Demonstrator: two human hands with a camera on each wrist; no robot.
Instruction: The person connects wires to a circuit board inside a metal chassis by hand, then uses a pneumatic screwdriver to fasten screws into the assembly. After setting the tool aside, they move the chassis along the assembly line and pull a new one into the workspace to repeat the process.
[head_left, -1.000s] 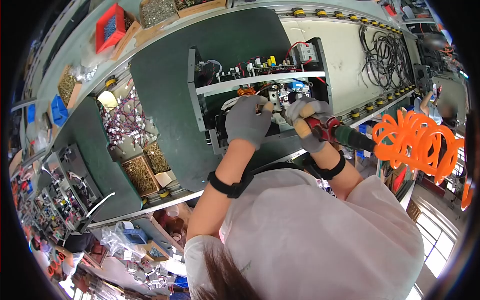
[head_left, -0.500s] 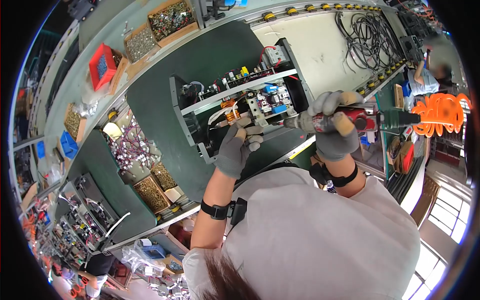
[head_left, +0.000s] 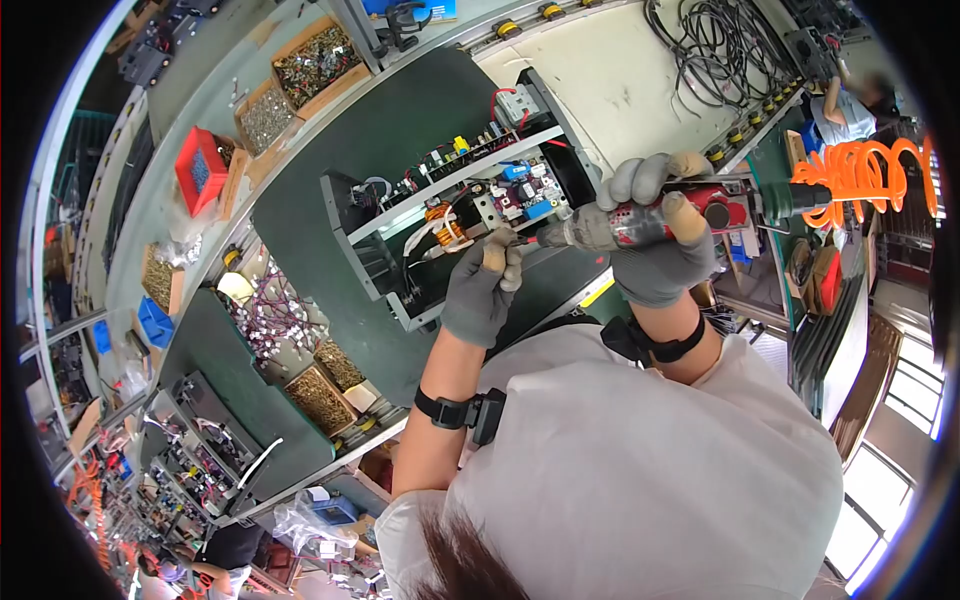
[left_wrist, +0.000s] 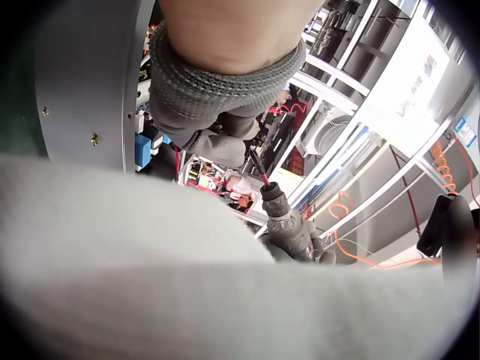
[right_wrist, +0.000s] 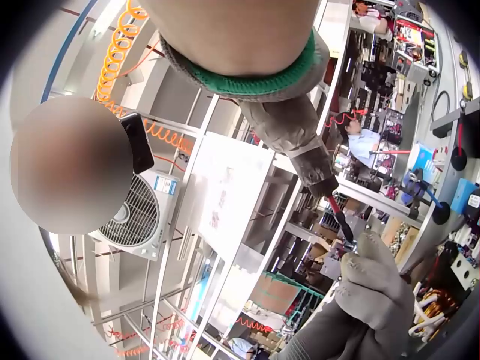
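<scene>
My right hand (head_left: 660,265), in a grey glove, grips a red-and-grey power screwdriver (head_left: 640,225) whose nose points left. Its slim bit (right_wrist: 339,214) reaches to the fingertips of my gloved left hand (head_left: 476,300). The left fingers are curled together right at the bit's tip, and no object shows between them. Both hands are over the front edge of a dark metal chassis (head_left: 455,183). Inside it are circuit boards, an orange-wound coil (head_left: 440,225) and a silver metal block (head_left: 487,212). In the left wrist view, the chassis side panel (left_wrist: 82,82) stands beside the left hand.
An orange coiled hose (head_left: 870,180) trails from the screwdriver's rear. Black cables (head_left: 715,60) lie on the pale surface behind. Left of the chassis are bundled wires (head_left: 270,320) and boxed brass-coloured parts (head_left: 318,402). Farther off stands a red bin (head_left: 183,175).
Both hands were working close together inside the chassis. The right hand has drawn back rightward with the screwdriver, the left toward the front edge; then bit and left fingertips came together.
</scene>
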